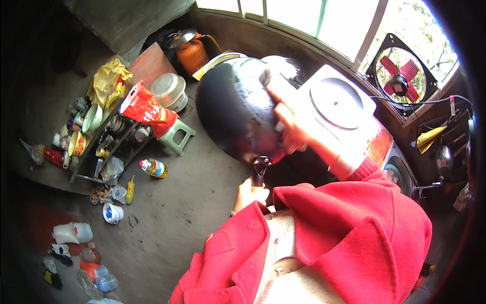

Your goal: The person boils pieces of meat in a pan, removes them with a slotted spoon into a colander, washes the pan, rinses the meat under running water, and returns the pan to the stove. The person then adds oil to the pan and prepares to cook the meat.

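A large black wok [235, 110] is held up in front of me, its dark surface glossy with wet-looking patches. My left hand [250, 197] grips the wok's black handle [260, 175] at the lower end. Across the wok's right side reaches my right hand [287, 119], fingers against or just over the surface. Motion blurs that hand, so whether a small thing sits in its fingers cannot be told. Just right of it is a white counter top with a round metal lid or cover [336, 102].
Beneath the window stands an orange gas cylinder [192, 57]. A red bag [150, 110] rests by a green plastic stool [178, 137]. An oil bottle [153, 168] stands on the floor near a crowded rack [85, 161]. An exhaust fan [400, 79] sits at upper right, a sink [398, 173] below.
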`<state>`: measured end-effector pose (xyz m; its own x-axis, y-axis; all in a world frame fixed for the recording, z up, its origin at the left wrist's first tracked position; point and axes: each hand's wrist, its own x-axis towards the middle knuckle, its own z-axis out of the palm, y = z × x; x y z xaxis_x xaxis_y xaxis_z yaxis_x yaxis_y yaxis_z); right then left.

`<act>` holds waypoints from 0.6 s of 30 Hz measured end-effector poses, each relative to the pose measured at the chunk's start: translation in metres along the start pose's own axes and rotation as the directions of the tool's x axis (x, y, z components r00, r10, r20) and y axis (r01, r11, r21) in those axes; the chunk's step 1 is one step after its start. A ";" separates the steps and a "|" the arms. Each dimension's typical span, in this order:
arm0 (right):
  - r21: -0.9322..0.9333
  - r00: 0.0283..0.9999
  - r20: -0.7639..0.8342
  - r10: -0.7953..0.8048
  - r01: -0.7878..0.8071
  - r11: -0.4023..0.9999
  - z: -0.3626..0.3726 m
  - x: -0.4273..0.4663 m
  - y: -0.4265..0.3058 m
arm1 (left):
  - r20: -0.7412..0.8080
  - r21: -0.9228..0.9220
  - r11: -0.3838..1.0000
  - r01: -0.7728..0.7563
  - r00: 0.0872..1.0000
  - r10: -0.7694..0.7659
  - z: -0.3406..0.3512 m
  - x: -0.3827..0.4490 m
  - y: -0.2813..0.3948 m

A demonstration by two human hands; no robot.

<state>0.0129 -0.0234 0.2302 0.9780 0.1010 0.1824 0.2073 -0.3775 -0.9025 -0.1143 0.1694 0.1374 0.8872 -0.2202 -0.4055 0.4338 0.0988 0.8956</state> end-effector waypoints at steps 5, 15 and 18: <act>-0.543 0.648 0.399 -0.649 0.737 0.402 0.040 -0.004 -0.034 | 0.053 -0.009 1.000 0.006 0.999 -0.005 -0.005 0.008 0.000; 0.415 0.997 0.009 -0.082 0.070 0.907 -0.024 0.097 0.124 | -0.017 0.047 0.999 -0.013 1.000 0.014 0.000 -0.018 0.007; 0.430 0.997 -0.069 0.036 -0.003 0.903 0.012 0.066 0.133 | -0.039 0.127 0.984 -0.126 0.990 0.132 0.000 -0.005 0.005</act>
<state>0.1045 -0.0564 0.1173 0.9841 0.0235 0.1761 0.1747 0.0547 -0.9831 -0.1166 0.1713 0.1436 0.9421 -0.1671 -0.2907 0.2952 0.0021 0.9554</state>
